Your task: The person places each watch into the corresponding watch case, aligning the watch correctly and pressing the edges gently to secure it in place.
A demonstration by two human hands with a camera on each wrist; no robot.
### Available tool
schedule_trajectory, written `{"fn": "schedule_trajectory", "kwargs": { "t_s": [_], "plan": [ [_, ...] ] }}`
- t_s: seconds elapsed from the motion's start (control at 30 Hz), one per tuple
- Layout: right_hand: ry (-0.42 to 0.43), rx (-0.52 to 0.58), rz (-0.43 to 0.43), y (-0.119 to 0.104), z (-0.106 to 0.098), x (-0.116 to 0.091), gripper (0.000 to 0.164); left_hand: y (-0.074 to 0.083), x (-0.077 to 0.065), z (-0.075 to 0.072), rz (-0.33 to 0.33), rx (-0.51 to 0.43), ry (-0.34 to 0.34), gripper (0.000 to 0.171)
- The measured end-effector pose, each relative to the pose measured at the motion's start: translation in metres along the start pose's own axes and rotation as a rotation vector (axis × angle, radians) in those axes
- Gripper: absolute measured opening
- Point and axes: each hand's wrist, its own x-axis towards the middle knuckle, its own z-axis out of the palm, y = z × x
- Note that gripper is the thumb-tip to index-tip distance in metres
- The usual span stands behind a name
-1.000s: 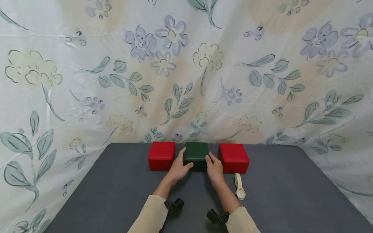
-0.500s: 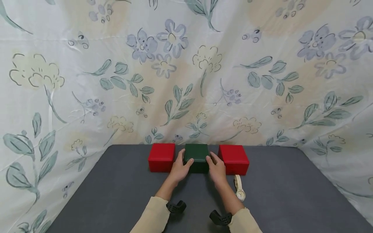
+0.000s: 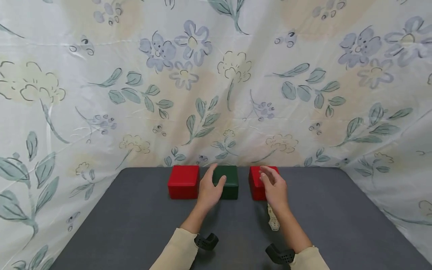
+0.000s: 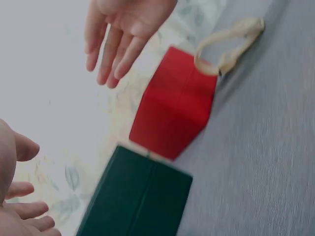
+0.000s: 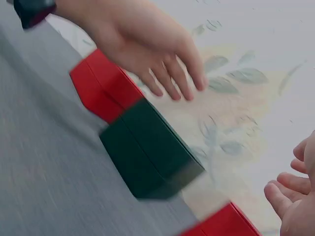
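A dark green box [image 3: 231, 185] stands between two red boxes, the left red box [image 3: 183, 182] and the right red box [image 3: 255, 186]. My left hand [image 3: 209, 190] hovers by the green box's left front, thumb spread and fingers fairly straight, holding nothing. My right hand [image 3: 276, 190] hangs in front of the right red box and hides part of it; its fingers are loosely bent, with nothing in them. The right wrist view shows my left hand [image 5: 142, 44] apart from the boxes. A cream-strapped wristwatch [image 3: 273, 223] lies below the right hand, partly behind its wrist.
The grey tabletop [image 3: 141, 225] spreads around the boxes. A floral curtain [image 3: 216, 90] rises directly behind them and along both sides. Gaps separate the green box from each red box.
Both hands were at the green box's sides. My right hand has left it and moved right, before the right red box. My left hand has come slightly off it. The boxes stand closed as before.
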Motion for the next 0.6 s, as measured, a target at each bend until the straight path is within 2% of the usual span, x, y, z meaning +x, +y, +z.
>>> {"fn": "schedule_trajectory", "kwargs": {
  "t_s": [0.1,0.2,0.33,0.47,0.6],
  "plan": [
    [0.060,-0.014,-0.012,0.005,-0.018,0.003,0.032,0.009,-0.001,0.010,0.075,-0.049,-0.024,0.052],
    [0.112,-0.073,0.009,0.012,-0.032,0.006,0.031,0.017,-0.003,0.022,0.117,-0.130,-0.080,0.051],
    [0.155,-0.169,0.050,0.026,-0.047,0.009,0.032,0.024,-0.005,0.044,0.126,-0.179,-0.186,0.051],
    [0.125,-0.208,0.094,0.038,-0.055,0.012,0.036,0.027,-0.008,0.071,0.122,-0.153,-0.275,0.055],
    [0.048,-0.203,0.179,0.050,-0.056,0.014,0.045,0.028,-0.008,0.094,0.106,-0.083,-0.297,0.061]
  ]
}}
